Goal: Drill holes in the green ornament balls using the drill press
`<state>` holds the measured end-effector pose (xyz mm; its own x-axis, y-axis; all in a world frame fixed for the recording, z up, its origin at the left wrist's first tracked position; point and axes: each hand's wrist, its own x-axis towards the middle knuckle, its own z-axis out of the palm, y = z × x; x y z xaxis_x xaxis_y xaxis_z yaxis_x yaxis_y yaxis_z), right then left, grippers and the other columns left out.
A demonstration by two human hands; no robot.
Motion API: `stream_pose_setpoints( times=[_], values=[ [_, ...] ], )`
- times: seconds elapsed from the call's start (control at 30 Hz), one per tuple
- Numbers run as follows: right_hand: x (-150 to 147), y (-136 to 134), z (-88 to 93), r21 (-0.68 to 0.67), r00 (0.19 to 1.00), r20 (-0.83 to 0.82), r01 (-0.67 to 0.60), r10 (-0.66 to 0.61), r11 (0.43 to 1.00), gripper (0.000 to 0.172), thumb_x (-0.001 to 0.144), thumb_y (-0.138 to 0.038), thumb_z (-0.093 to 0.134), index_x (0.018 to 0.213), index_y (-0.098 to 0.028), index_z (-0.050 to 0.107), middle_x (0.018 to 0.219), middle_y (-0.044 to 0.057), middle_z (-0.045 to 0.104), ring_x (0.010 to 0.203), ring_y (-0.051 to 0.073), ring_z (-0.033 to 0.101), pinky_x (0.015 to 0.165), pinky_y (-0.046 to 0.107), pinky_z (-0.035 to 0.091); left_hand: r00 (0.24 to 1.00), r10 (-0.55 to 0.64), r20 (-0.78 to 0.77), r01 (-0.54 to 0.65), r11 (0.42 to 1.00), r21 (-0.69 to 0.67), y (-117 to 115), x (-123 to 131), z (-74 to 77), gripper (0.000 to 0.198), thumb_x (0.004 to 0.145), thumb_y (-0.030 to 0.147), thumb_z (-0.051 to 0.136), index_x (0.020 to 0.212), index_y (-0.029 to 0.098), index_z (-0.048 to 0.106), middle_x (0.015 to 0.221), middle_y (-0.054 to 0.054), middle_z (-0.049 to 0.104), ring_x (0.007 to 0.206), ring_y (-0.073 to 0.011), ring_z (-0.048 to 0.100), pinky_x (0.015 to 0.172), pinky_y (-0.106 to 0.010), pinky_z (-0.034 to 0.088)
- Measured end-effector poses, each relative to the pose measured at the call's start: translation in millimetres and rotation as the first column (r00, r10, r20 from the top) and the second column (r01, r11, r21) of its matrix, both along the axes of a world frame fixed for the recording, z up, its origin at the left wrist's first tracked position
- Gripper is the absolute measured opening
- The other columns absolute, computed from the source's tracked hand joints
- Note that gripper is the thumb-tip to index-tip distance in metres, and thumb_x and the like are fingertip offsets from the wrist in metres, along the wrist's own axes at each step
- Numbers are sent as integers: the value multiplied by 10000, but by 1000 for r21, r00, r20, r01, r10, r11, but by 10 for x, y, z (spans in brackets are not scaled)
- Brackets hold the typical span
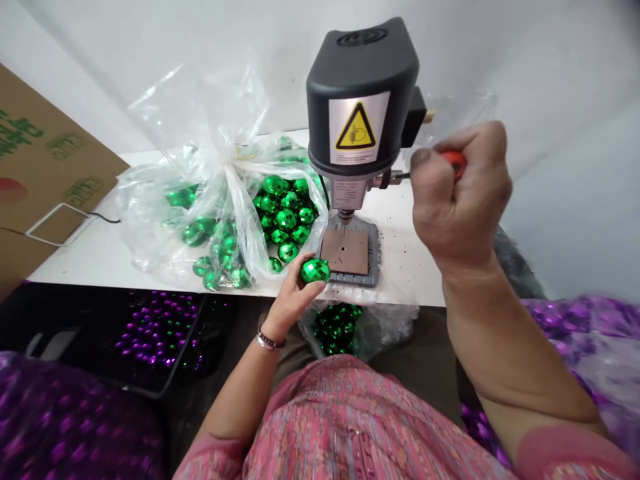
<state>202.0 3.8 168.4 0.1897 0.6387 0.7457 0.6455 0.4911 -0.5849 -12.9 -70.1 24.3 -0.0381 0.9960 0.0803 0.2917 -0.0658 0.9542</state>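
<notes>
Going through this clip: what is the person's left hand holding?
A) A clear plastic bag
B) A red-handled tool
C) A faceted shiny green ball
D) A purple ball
C: the left hand grips a faceted shiny green ball with its fingers, while the red-handled tool is in the right hand.

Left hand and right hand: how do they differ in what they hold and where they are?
The left hand holds a green faceted ball, while the right hand grips a red-handled tool. The left hand is low, near the base of the drill press, while the right hand is raised beside its head. Both hands are bare and close to the drill press.
</notes>
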Motion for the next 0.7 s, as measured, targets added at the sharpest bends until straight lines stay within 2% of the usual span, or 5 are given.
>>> stream_pose_setpoints(
  times=[0.17, 0.3, 0.37, 0.47, 0.7],
  values=[
    [-14, 285, 383, -202, 995, 35, 99, -94, 974, 306, 909, -214, 456, 682, -223, 251, 627, -89, 272, 597, 12, 236, 679, 188, 305, 962, 66, 263, -20, 985, -172, 166, 150, -120, 595, 781, 435, 728, 1270, 199, 484, 859, -16, 651, 677, -118, 585, 635, -255, 493],
    [-27, 506, 554, -337, 987, 55, 160, -150, 928, 328, 925, -229, 396, 645, -218, 225, 660, -84, 251, 653, 0, 285, 769, 200, 321, 947, 80, 311, -8, 974, -227, 338, 158, -115, 574, 861, 557, 607, 1311, 216, 509, 996, -65, 680, 733, -148, 651, 586, -252, 481],
    [-29, 573, 580, -351, 988, 53, 156, -147, 923, 310, 918, -245, 360, 642, -216, 223, 681, -82, 257, 702, -7, 346, 830, 216, 329, 955, 77, 286, -7, 972, -236, 417, 145, -93, 611, 844, 563, 628, 1338, 221, 515, 1027, -69, 683, 750, -160, 667, 569, -248, 471],
    [-26, 622, 571, -342, 990, 34, 142, -139, 929, 292, 901, -237, 345, 635, -214, 228, 680, -87, 265, 730, -12, 389, 883, 235, 344, 973, 76, 216, -24, 972, -235, 531, 141, -56, 646, 775, 481, 734, 1321, 186, 553, 875, -34, 679, 663, -140, 638, 540, -231, 446],
    [-19, 632, 531, -338, 994, 21, 105, -105, 935, 274, 900, -265, 300, 647, -222, 203, 687, -98, 264, 681, -32, 260, 863, 185, 323, 991, 70, 110, -43, 971, -235, 754, 257, -106, 512, 786, 377, 725, 1251, 194, 614, 882, -34, 701, 653, -137, 638, 555, -230, 477]
  ],
)
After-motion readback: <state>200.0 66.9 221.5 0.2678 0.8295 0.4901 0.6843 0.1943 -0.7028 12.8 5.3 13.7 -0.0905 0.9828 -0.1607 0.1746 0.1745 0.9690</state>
